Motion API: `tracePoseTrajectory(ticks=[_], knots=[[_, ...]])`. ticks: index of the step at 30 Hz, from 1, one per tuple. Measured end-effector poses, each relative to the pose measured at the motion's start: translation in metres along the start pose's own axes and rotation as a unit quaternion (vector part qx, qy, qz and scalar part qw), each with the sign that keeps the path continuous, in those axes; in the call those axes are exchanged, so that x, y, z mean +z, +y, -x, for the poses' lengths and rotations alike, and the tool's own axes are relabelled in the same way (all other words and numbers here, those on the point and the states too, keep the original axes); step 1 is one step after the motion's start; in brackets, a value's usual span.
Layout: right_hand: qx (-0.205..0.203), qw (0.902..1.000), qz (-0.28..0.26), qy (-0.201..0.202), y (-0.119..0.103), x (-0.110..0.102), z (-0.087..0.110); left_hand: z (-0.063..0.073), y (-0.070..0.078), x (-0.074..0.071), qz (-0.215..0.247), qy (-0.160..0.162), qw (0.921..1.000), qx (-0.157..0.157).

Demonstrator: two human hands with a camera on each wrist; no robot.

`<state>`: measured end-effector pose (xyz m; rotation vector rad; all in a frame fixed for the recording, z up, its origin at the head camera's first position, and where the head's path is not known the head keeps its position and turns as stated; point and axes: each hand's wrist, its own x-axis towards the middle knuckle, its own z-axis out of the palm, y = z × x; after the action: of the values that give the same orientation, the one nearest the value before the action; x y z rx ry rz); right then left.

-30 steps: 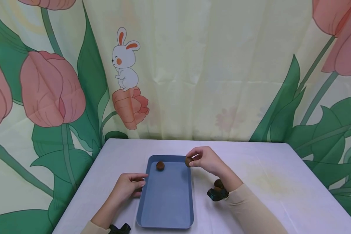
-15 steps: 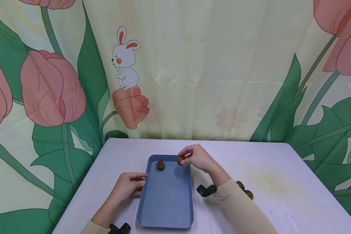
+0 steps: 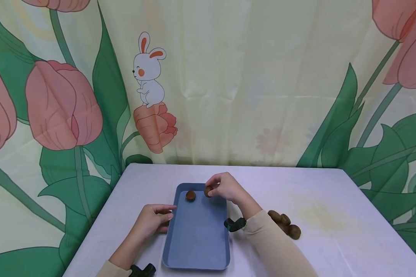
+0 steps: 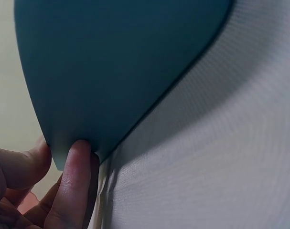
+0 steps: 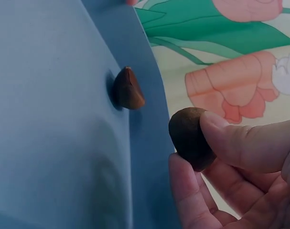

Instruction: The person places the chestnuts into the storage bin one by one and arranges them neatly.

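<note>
My right hand (image 3: 225, 188) pinches a brown chestnut (image 5: 188, 136) between thumb and fingertips, over the far end of the blue-grey tray (image 3: 195, 238). In the right wrist view it shows close to the tray's end wall. Another chestnut (image 3: 190, 196) lies in the tray near its far left corner, left of the held one; its pointed tip shows in the right wrist view. My left hand (image 3: 154, 220) is at the tray's left side, fingertips touching the rim and outer wall; in the left wrist view a finger (image 4: 75, 176) lies against that wall.
Several more chestnuts (image 3: 294, 232) lie in a small group on the white-covered table (image 3: 332, 246) right of the tray, partly behind my right sleeve (image 3: 274, 238). A printed curtain (image 3: 246, 96) with tulips and a rabbit hangs behind the table.
My right hand has carried the chestnut leftward from the tray's far right corner to over its far end. The chestnut group on the right has come into view. My left hand stays put.
</note>
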<state>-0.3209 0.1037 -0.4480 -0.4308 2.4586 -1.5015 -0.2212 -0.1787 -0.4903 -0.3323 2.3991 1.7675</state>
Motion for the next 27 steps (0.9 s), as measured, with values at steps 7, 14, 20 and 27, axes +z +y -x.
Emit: tracePoseTrajectory(ticks=[7,14,20,27], knots=[[0.006,0.9993,0.037,0.005,0.0,0.011,-0.007,0.001,0.002,0.0,-0.001,-0.001,1.0,-0.001],[0.002,0.9966,0.083,0.002,0.004,0.016,-0.008,0.001,0.002,0.001,0.001,-0.003,1.0,0.001],[-0.008,0.9913,0.132,-0.001,0.001,0.018,-0.01,0.001,0.002,0.0,0.002,-0.001,1.0,-0.001],[-0.013,0.989,0.147,-0.012,0.003,0.02,-0.015,0.001,0.003,0.0,-0.006,-0.001,1.0,-0.001]])
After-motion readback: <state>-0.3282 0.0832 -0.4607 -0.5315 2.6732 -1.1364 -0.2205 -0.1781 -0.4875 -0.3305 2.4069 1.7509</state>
